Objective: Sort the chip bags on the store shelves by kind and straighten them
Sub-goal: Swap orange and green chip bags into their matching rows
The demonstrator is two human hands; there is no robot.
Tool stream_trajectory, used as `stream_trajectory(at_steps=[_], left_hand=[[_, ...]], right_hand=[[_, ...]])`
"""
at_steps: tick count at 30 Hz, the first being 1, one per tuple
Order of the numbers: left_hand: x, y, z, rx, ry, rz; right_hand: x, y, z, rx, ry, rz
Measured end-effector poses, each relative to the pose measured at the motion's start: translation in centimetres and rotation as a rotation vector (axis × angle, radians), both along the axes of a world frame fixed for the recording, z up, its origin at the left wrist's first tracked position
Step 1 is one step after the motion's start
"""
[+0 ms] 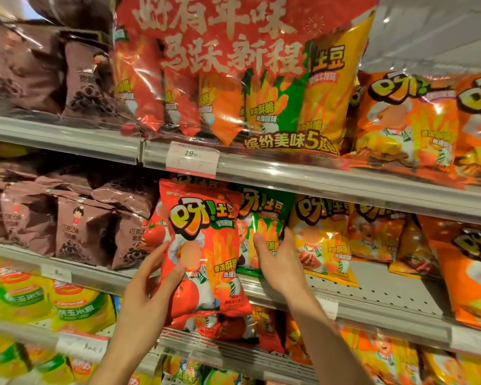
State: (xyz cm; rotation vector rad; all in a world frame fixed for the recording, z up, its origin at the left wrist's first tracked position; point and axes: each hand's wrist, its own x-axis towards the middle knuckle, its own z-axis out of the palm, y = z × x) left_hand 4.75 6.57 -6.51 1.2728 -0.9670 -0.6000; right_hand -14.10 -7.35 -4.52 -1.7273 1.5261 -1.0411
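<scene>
Left hand point(147, 290) grips red bag point(206, 240) at its edge; right hand point(281, 262) pinches green bag point(264, 218).

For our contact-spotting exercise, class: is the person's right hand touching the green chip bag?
Touching. The head view shows the right hand with thumb on the green chip bag and fingers round its right edge.

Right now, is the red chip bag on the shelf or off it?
Off it. The left hand holds the red chip bag upright before the shelf rail, its bottom below the rail.
</scene>
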Motion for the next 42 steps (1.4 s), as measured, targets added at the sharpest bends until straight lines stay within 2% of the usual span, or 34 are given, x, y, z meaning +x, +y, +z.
stream_trajectory(at_steps=[3,10,13,17,25,34,39,42], left_hand=[[0.2,0.3,-0.1,-0.008,0.009,0.009],[1.0,0.7,-0.5,-0.002,0.016,0.03],[1.2,1.0,-0.6,-0.001,0.006,0.029],[1.2,1.0,-0.7,0.013,0.004,0.04],[-0.4,-0.6,0.0,-0.019,-0.065,-0.032],[-1.8,-7.5,1.9,-0.058,-0.259,-0.102],[-3.1,-10.8,2.7,-0.046,-0.507,-0.161],[-3.7,-11.7,2.3,0.042,-0.656,-0.161]], right_hand=[[0.2,-0.3,-0.2,0.002,0.031,-0.038],[0.5,-0.2,0.1,-0.1,-0.061,-0.088],[0.1,0.0,1.0,-0.134,-0.035,-0.1],[-1.3,-0.2,1.7,-0.175,0.014,-0.116],[-7.1,1.8,2.4,-0.237,-0.01,-0.152],[-14.6,4.3,2.9,-0.22,-0.067,-0.21],[-16.3,4.8,2.7,-0.223,-0.049,-0.229],[-16.8,5.0,2.8,-0.226,-0.071,-0.223]])
